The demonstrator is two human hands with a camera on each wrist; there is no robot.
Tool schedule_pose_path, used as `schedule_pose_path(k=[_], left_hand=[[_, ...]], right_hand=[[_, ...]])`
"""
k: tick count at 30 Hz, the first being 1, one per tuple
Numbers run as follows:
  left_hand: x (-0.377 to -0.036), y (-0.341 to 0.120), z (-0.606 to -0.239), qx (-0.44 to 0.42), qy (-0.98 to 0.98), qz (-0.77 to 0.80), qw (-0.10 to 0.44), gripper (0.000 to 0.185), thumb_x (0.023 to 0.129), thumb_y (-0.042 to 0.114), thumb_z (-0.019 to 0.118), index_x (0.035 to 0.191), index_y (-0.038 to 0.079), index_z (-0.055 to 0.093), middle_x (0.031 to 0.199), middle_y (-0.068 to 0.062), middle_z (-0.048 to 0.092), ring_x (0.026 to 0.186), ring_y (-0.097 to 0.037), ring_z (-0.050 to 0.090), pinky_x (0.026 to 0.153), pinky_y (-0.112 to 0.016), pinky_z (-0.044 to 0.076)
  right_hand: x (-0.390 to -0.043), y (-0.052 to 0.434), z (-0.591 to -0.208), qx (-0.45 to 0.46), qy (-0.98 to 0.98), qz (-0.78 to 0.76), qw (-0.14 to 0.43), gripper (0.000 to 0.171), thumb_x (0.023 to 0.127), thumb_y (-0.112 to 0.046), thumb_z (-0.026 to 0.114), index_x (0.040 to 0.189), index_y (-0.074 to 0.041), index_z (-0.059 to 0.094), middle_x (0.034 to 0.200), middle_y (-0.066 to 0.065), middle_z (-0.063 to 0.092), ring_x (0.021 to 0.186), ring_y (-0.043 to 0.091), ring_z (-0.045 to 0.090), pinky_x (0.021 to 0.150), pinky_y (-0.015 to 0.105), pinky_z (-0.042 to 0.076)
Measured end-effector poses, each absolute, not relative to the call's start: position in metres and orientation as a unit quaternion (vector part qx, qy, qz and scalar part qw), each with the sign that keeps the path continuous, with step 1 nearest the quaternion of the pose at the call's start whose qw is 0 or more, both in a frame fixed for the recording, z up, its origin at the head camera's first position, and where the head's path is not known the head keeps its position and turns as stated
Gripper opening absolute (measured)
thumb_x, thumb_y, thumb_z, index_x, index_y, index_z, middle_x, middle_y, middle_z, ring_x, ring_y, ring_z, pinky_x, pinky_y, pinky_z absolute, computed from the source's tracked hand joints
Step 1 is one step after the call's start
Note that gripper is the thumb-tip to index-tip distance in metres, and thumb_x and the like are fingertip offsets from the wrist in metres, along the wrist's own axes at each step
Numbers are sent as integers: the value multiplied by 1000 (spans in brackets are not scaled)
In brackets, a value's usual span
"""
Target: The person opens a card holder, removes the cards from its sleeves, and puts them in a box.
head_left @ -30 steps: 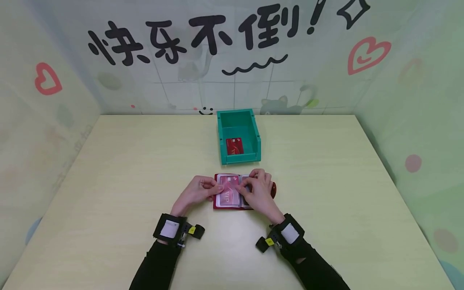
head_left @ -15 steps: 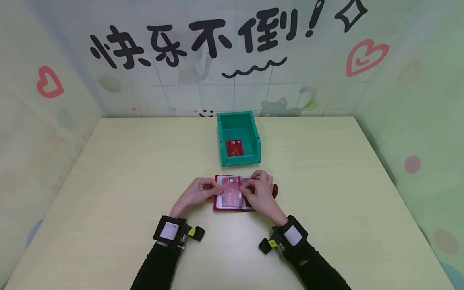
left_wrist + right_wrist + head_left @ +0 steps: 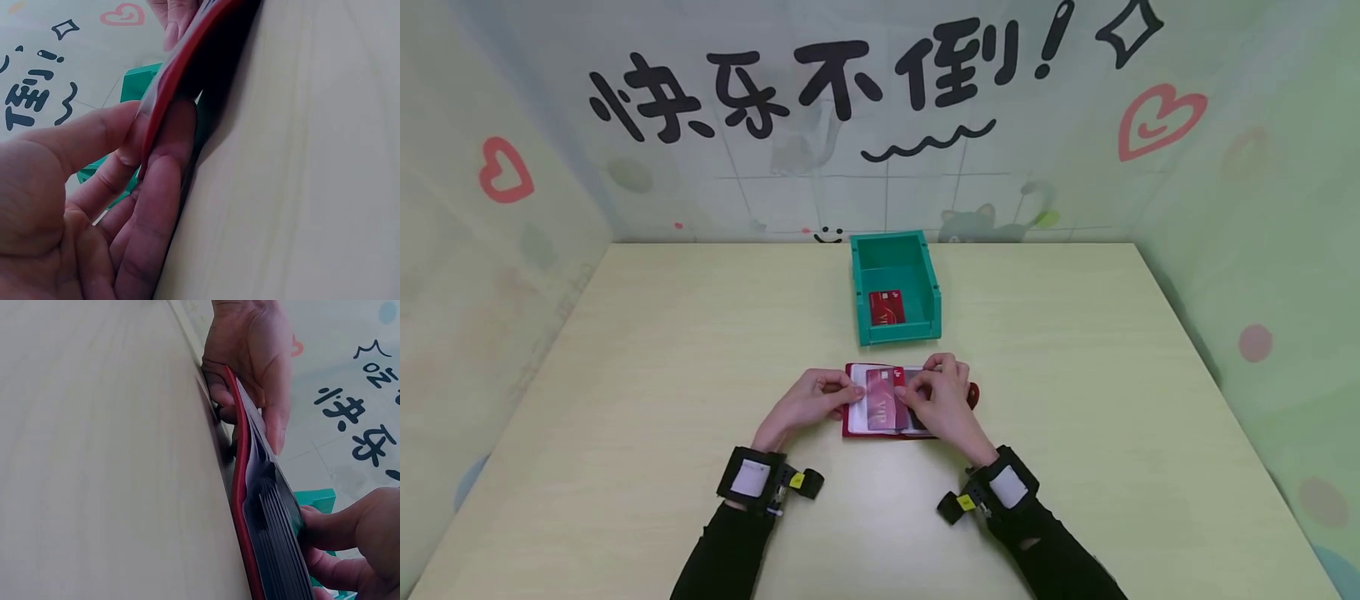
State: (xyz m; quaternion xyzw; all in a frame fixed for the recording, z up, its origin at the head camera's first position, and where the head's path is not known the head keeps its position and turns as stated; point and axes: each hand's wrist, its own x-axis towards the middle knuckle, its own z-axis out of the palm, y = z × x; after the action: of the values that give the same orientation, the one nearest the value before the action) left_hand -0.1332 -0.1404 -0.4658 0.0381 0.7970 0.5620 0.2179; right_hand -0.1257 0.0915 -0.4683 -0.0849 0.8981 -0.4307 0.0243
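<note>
A red card holder (image 3: 847, 427) lies spread open before me, its clear sleeves facing up. My left hand (image 3: 808, 402) pinches the cover's left edge, thumb on top and fingers beneath; the left wrist view shows that red edge (image 3: 164, 94) slightly lifted off the table. Over the left page is a pink-looking VIP card (image 3: 882, 402), mostly under clear plastic, with a brighter red strip at its right side. The thumb and forefinger of my right hand (image 3: 947, 408) pinch at that side. In the right wrist view, the stacked sleeves (image 3: 278, 537) hide the card.
Behind the holder stands a green bin (image 3: 891, 268) with a low front wall, and another red VIP card (image 3: 887, 308) lies in it. The pale table (image 3: 700, 333) reaches back to a printed wall. A dark red tab (image 3: 973, 395) sticks out at the holder's right.
The VIP card has slid rightward across the left page, and its right strip now shows brighter red. My right hand has moved slightly right; the left hand keeps its hold on the cover.
</note>
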Motion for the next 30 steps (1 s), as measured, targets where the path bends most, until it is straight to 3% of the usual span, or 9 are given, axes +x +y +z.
schedule_pose_path(k=[7, 15, 22, 30], left_hand=[[-135, -141, -467, 33, 799, 561, 214, 18, 98, 16, 66, 99, -2, 68, 93, -9, 70, 78, -15, 60, 68, -22, 53], [-134, -139, -466, 30, 799, 561, 216, 19, 98, 16, 65, 99, -2, 68, 95, -10, 71, 78, -15, 60, 69, -22, 54], [-136, -140, -466, 27, 796, 562, 222, 20, 98, 17, 65, 100, -2, 69, 97, -11, 73, 79, -15, 60, 70, -23, 55], [-135, -139, -468, 35, 789, 569, 227, 21, 98, 17, 64, 99, -4, 68, 92, -8, 73, 76, -13, 62, 70, -23, 56]], right_hand=[[-134, 107, -468, -66, 887, -451, 74, 18, 93, -20, 72, 86, -3, 74, 122, 15, 46, 127, 32, 33, 95, 50, 46], [-143, 124, -455, -79, 870, -471, 123, 20, 96, -19, 65, 96, 0, 72, 119, 18, 53, 117, 30, 45, 88, 37, 50], [-157, 125, -436, -121, 866, -477, 84, 21, 99, -20, 62, 104, 0, 64, 102, 19, 71, 86, 23, 61, 69, 25, 51], [-182, 113, -417, -112, 879, -462, 34, 28, 99, -17, 64, 118, 4, 62, 96, 21, 72, 78, 25, 63, 63, 25, 54]])
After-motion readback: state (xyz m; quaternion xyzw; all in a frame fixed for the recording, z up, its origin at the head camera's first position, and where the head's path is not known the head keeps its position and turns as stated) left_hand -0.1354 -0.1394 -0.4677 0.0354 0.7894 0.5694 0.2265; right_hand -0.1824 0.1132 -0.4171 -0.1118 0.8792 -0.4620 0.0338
